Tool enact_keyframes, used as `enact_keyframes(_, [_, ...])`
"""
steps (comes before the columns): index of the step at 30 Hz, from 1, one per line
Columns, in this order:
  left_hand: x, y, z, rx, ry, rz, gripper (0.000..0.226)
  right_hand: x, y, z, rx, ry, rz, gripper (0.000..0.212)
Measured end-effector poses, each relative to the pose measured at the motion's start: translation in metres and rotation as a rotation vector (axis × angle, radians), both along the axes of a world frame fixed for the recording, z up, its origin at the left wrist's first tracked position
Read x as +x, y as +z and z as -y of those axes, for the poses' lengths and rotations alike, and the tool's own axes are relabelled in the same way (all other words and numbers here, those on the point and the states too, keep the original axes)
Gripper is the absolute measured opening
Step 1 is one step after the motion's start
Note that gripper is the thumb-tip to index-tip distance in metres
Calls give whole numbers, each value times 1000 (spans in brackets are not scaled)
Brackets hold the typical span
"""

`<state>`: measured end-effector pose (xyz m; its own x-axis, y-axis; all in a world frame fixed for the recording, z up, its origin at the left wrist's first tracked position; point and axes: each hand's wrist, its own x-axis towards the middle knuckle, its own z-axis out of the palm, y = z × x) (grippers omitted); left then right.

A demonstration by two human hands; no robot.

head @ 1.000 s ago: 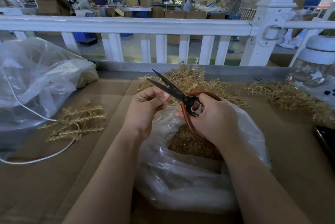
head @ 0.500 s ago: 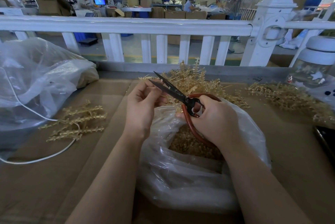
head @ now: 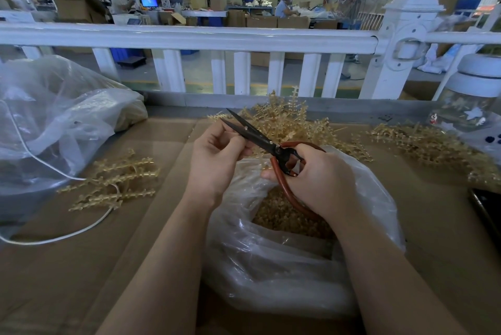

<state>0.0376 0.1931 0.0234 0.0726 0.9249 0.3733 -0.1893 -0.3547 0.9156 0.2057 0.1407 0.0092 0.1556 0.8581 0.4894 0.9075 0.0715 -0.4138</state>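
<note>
bare left hand (head: pixel 217 163), bare right hand (head: pixel 322 185), bare forearms (head: pixel 168 267)

My scissors (head: pixel 260 139) have black blades and thick red-brown loop handles. My right hand (head: pixel 320 182) grips the handles above the far rim of the clear plastic bag (head: pixel 284 267). The blades are slightly parted and point up and left, beyond that rim. My left hand (head: pixel 217 161), just over the bag's far-left edge, pinches a thin tan plastic sprig (head: pixel 259 157) that hangs under the blades, mostly hidden by my fingers.
</note>
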Motion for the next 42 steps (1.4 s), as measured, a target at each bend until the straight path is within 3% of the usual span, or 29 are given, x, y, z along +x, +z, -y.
enact_keyframes(9, [1,0,0,26,-9,-22,17,0,-1,-1,15,19,-24,84])
enact_keyframes(25, [2,-1,-2,-32,-25,-6,11,-1,0,-1,-49,44,-60,76])
enact_keyframes(28, [0,1,-3,-158,-31,126,15,-1,-1,1,-9,48,-41,61])
enact_keyframes(34, [-15,4,-9,-478,-159,641,24,1,-2,2,128,46,-225,74])
enact_keyframes(42, [-21,5,-14,-612,-204,925,23,5,-5,-1,102,1,-231,61])
